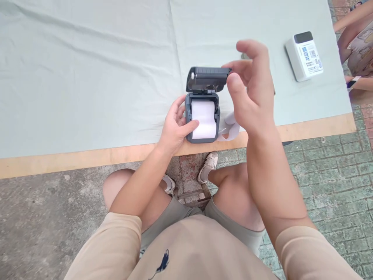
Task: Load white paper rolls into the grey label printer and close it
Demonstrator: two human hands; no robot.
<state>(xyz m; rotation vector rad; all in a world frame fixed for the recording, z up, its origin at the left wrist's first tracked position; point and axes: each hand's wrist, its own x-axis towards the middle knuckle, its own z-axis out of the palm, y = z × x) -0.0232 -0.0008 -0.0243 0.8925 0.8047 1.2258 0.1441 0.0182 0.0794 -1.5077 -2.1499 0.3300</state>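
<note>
A dark grey portable thermal printer [189,134] sits near the table's front edge, its hinged lid [207,77] standing up. Inside lies a white paper roll [204,112]. My left hand [176,126] grips the printer's left side, with the thumb over the paper. My right hand [253,85] is at the lid's right corner. Its fingers are spread, and one fingertip reaches the lid's far edge; whether it presses there I cannot tell. Right of the printer, partly behind my right hand, lies a loose curl of white paper [231,132].
A white box with a black end [307,58] lies at the right on the pale cloth [101,77] covering the table. Something behind my right hand is mostly hidden. Another person's arm [354,15] shows at the right edge. The wooden table edge [87,157] runs before my knees.
</note>
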